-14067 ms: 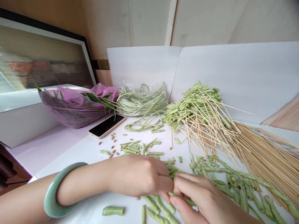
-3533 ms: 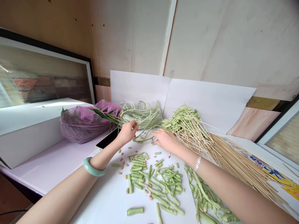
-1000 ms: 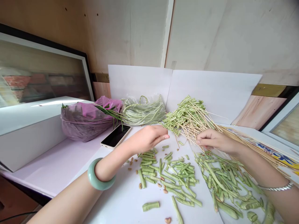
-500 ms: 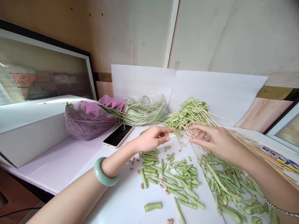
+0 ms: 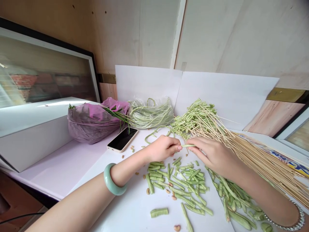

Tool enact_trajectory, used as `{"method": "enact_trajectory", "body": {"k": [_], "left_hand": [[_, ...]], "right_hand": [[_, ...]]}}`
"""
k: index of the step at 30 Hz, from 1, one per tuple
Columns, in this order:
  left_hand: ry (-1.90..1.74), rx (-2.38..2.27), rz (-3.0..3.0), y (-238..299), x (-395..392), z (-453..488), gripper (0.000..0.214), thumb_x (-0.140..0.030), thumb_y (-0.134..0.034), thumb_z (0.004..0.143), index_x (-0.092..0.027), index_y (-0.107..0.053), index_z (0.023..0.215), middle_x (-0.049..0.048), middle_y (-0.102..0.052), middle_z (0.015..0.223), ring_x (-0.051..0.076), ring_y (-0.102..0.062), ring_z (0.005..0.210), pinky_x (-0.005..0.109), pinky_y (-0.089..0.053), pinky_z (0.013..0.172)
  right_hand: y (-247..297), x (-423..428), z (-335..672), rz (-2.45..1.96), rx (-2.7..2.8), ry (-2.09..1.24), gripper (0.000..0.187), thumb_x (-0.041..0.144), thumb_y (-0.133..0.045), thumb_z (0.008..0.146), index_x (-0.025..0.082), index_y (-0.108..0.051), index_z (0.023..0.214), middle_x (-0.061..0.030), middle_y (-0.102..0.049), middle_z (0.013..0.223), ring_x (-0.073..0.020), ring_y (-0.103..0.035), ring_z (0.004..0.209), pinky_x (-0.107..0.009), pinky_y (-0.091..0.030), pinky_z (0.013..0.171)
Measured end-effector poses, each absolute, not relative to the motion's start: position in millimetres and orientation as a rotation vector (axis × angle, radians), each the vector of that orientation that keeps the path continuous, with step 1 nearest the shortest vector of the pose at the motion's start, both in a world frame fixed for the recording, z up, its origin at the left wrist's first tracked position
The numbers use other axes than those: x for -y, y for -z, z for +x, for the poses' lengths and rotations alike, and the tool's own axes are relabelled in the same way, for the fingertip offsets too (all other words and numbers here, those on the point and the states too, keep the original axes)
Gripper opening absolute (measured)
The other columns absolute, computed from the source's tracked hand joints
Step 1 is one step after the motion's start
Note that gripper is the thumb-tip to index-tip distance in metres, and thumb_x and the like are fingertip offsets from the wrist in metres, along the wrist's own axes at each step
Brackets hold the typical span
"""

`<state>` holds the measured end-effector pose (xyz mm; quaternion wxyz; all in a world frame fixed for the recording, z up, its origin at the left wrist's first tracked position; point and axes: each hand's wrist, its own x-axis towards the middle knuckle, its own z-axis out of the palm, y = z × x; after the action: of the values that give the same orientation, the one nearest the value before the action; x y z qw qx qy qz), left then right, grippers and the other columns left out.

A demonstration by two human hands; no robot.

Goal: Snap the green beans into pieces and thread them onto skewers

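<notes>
A white table [image 5: 125, 212] holds scattered cut green beans [image 5: 178, 187], loose tan seeds [image 5: 174, 198], and a phone [image 5: 123, 139] lying screen up. Along the back sit a clear bag of long beans [image 5: 151, 115], a purple bag [image 5: 90, 120], and a pile of bamboo skewers [image 5: 263, 167], many threaded with beans.

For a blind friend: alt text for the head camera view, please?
A left hand and right hand meet over a white table, a thin green bean piece pinched in the right hand's fingers. Cut bean pieces lie scattered below; bamboo skewers threaded with green beans lie rightward. A bag of long beans and a phone sit behind.
</notes>
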<state>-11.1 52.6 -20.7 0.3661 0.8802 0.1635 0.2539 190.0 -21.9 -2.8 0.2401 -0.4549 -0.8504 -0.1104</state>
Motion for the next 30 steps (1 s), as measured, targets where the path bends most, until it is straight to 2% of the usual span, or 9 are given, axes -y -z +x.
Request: {"method": "enact_trajectory", "body": {"k": [5, 9, 12, 14, 16, 20, 23, 26, 30], "left_hand": [[-0.643, -0.365, 2.349, 20.8, -48.6, -9.0, 0.023, -0.020, -0.048, 0.090, -0.017, -0.046, 0.067, -0.0062, -0.038, 0.058, 0.010, -0.033, 0.055, 0.023, -0.028, 0.056], [-0.514, -0.190, 2.322, 16.0, -48.6, -12.2, 0.024, -0.019, -0.047, 0.091, -0.016, -0.047, 0.068, -0.0057, -0.040, 0.060, 0.010, -0.037, 0.059, 0.021, -0.032, 0.060], [-0.434, -0.095, 2.268, 10.3, -47.0, -15.6, 0.022, -0.021, -0.047, 0.092, -0.016, -0.050, 0.071, -0.0052, -0.043, 0.063, 0.009, -0.041, 0.061, 0.019, -0.035, 0.062], [-0.414, -0.069, 2.236, 9.0, -44.9, -16.4, 0.022, -0.021, -0.046, 0.092, -0.015, -0.051, 0.072, -0.0045, -0.045, 0.065, 0.009, -0.043, 0.062, 0.019, -0.036, 0.061], [-0.416, -0.080, 2.210, 10.8, -43.1, -15.6, 0.022, -0.026, -0.046, 0.093, -0.016, -0.050, 0.074, -0.0047, -0.044, 0.064, 0.009, -0.043, 0.059, 0.019, -0.037, 0.058], [-0.526, -0.229, 2.181, 19.0, -44.9, -12.3, 0.028, -0.040, -0.039, 0.096, -0.017, -0.049, 0.082, -0.0061, -0.041, 0.061, 0.009, -0.045, 0.049, 0.021, -0.038, 0.053], [-0.660, -0.385, 2.210, 22.0, -49.7, -10.8, 0.028, -0.040, -0.040, 0.095, -0.017, -0.052, 0.085, -0.0046, -0.043, 0.065, 0.011, -0.045, 0.057, 0.023, -0.037, 0.059], [-0.673, -0.504, 2.246, 21.4, -53.0, -10.8, 0.027, -0.032, -0.038, 0.094, -0.015, -0.057, 0.085, -0.0038, -0.045, 0.062, 0.012, -0.044, 0.060, 0.024, -0.036, 0.061], [-0.556, -0.565, 2.293, 20.3, -53.8, -11.2, 0.019, -0.011, -0.042, 0.082, -0.015, -0.057, 0.073, -0.0044, -0.048, 0.056, 0.012, -0.045, 0.056, 0.024, -0.036, 0.059]], "right_hand": [[10.2, 26.4, 176.9, -1.250, 2.305, 0.103, 0.026, 0.030, -0.042, 0.094, 0.019, -0.063, 0.082, -0.0060, -0.062, 0.074, -0.0211, -0.057, 0.069, -0.033, -0.041, 0.062], [8.8, 27.5, 174.0, -1.238, 2.251, -0.280, 0.031, 0.032, -0.044, 0.094, 0.019, -0.062, 0.071, -0.0014, -0.056, 0.060, -0.0154, -0.052, 0.056, -0.028, -0.040, 0.053], [7.1, 24.6, 177.5, -1.185, 2.172, -0.603, 0.044, 0.052, -0.043, 0.092, 0.019, -0.056, 0.064, 0.0020, -0.046, 0.049, -0.0128, -0.045, 0.044, -0.025, -0.038, 0.041], [6.1, 22.0, 181.3, -1.149, 2.079, -0.720, 0.054, 0.067, -0.034, 0.088, 0.022, -0.044, 0.059, 0.0045, -0.037, 0.046, -0.0119, -0.039, 0.040, -0.026, -0.037, 0.039], [4.6, 19.5, 185.8, -1.149, 1.996, -0.769, 0.056, 0.072, -0.026, 0.086, 0.024, -0.035, 0.060, 0.0064, -0.030, 0.047, -0.0114, -0.035, 0.040, -0.026, -0.036, 0.039], [3.9, 15.2, 193.7, -1.307, 1.995, -0.792, 0.039, 0.054, -0.049, 0.085, 0.019, -0.056, 0.070, 0.0024, -0.046, 0.053, -0.0131, -0.046, 0.048, -0.027, -0.040, 0.047], [8.6, 13.3, 195.1, -1.479, 2.087, -0.742, 0.017, 0.035, -0.063, 0.077, 0.018, -0.069, 0.078, 0.0001, -0.059, 0.060, -0.0154, -0.054, 0.056, -0.027, -0.041, 0.052], [13.4, 14.4, 193.3, -1.595, 2.139, -0.642, 0.016, 0.030, -0.066, 0.072, 0.020, -0.073, 0.082, 0.0009, -0.062, 0.060, -0.0167, -0.056, 0.058, -0.027, -0.041, 0.054], [14.7, 16.5, 192.9, -1.641, 2.172, -0.542, 0.022, 0.027, -0.063, 0.074, 0.019, -0.073, 0.091, 0.0003, -0.067, 0.064, -0.0171, -0.060, 0.059, -0.027, -0.046, 0.057]]}}
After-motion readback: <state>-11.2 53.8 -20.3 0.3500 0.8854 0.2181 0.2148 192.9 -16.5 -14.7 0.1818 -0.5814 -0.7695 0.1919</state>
